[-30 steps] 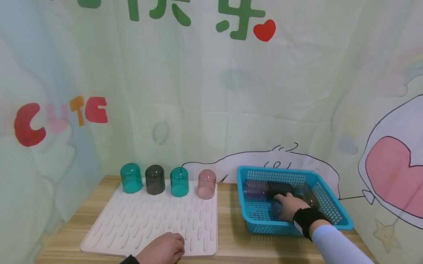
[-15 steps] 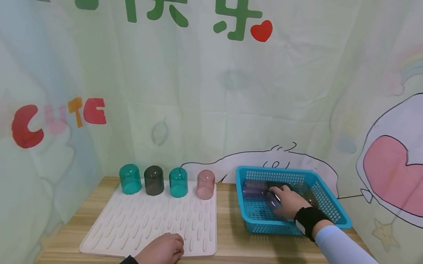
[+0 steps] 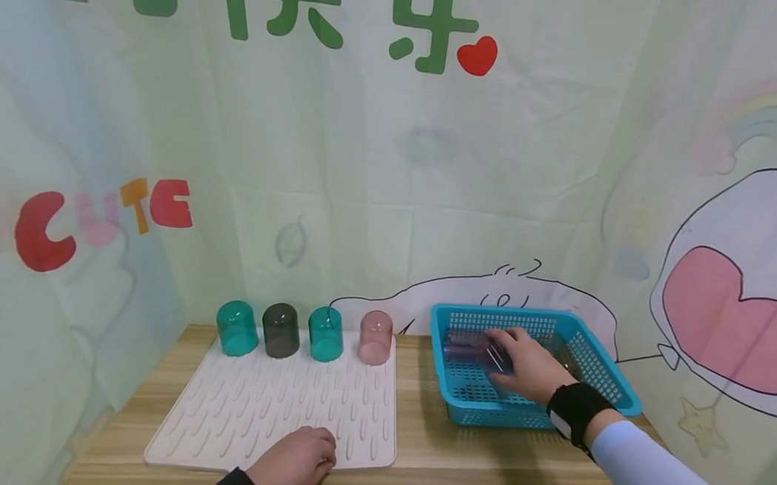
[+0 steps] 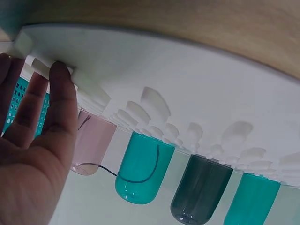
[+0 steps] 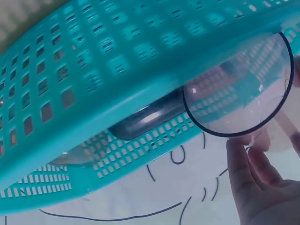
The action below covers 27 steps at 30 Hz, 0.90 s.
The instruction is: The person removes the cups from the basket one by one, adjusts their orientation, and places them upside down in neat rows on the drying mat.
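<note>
My right hand (image 3: 534, 370) holds a see-through purplish cup (image 3: 496, 355) just inside the blue basket (image 3: 485, 417), fingers and thumb on its sides. In the right wrist view the held cup's round mouth (image 5: 243, 93) overlaps the basket wall. Beside it in the basket lies another purple cup (image 3: 459, 348). A dark cup (image 5: 152, 115) shows behind the basket rim in the right wrist view. My left hand (image 3: 298, 463) rests at the front edge of the white ridged mat (image 3: 271, 413), fingers loosely bent, holding nothing.
Along the mat's back edge stand upside-down cups: a green one (image 3: 237, 330), a dark grey one (image 3: 281, 331), a second green one (image 3: 326, 335) and a pink one (image 3: 375, 338). A printed curtain (image 3: 340, 165) hangs behind the wooden table (image 3: 435, 460).
The right hand has raised the purplish cup a little from the basket floor and tilted it, and the hand has turned. The left hand stays at the mat's edge.
</note>
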Tool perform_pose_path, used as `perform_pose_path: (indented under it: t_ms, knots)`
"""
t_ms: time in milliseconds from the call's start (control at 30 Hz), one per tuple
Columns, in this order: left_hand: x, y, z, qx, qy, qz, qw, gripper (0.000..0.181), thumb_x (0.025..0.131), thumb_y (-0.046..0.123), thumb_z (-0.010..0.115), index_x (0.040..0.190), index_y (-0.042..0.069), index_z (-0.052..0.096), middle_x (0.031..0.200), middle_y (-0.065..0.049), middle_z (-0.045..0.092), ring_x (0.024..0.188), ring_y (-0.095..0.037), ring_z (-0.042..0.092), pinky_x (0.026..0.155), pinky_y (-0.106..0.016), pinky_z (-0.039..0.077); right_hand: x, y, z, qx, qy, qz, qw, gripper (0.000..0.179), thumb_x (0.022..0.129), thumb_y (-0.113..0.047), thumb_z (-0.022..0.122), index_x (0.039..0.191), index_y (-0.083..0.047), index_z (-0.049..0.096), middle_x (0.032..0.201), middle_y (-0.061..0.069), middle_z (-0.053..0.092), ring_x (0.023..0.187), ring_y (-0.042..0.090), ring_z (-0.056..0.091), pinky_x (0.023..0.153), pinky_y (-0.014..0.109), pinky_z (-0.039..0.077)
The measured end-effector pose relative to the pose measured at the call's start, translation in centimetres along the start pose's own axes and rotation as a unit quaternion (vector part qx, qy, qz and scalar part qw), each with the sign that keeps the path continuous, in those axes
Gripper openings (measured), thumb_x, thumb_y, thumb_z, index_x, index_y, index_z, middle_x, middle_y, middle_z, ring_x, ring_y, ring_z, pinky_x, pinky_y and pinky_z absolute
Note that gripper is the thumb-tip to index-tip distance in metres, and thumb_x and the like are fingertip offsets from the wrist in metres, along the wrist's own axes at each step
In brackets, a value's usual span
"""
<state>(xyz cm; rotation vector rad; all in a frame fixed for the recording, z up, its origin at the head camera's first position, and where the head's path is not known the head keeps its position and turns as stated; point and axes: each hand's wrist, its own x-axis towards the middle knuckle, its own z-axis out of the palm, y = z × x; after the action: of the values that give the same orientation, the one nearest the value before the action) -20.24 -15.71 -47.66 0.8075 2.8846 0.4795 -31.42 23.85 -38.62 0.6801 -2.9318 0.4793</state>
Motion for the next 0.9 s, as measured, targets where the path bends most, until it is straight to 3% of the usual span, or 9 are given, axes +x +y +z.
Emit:
perform_pose_path:
  t_ms: [467,900]
  knots:
    - [0.1,0.1,0.0,0.005,-0.006,-0.008,0.9999,0.007,0.087,0.018,0.066,0.083,0.02,0.071,0.087,0.009,0.061,0.079,-0.004,0.051,0.075,-0.032,0.053,-0.2,-3.5,-0.6,0.066,0.047,-0.031,0.9962,0.075,0.079,-0.035,0.077,0.142,-0.03,0.036,0.132,0.01,0.042,0.102,0.026,0.053,0.08,0.047,0.057]
    - [0.0,0.1,-0.1,-0.005,-0.009,-0.016,0.9998,0.007,0.087,0.019,0.066,0.082,0.02,0.071,0.088,0.009,0.061,0.081,-0.005,0.052,0.077,-0.034,0.053,-0.4,-7.3,0.3,0.093,0.051,-0.064,0.9923,0.077,0.076,-0.037,0.079,0.141,-0.034,0.037,0.13,0.003,0.043,0.106,0.019,0.053,0.086,0.042,0.056]
